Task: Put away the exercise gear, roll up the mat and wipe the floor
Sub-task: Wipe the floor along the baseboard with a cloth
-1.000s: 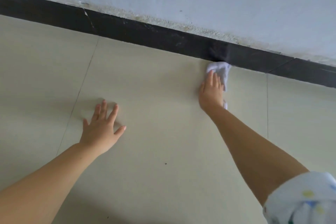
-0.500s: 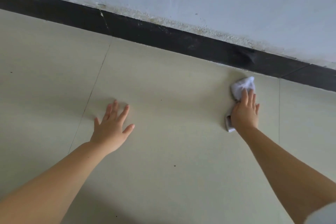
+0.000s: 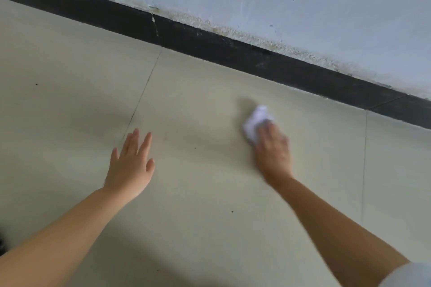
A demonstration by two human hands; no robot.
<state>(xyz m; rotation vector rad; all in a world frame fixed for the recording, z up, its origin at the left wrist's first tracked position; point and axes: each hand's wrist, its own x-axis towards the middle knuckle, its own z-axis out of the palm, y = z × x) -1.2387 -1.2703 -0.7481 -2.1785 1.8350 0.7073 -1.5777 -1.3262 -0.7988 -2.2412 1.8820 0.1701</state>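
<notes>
Beige tile floor (image 3: pixel 210 228) w/ thin grout lines; black skirting (image 3: pixel 233 51); pale wall (image 3: pixel 303 2), stained along btm edge.

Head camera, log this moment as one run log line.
stage: wiping floor | right hand: pressing white cloth | left hand: flat on floor | cloth: apart from black baseboard

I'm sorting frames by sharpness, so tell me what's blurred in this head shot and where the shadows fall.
In the head view, the right hand and the white cloth under it are smeared by motion blur; the left hand, flat on the floor, is sharp, as is the black baseboard. Soft shadows lie beside the cloth and under both forearms; lighting is even, with no glare.
</notes>
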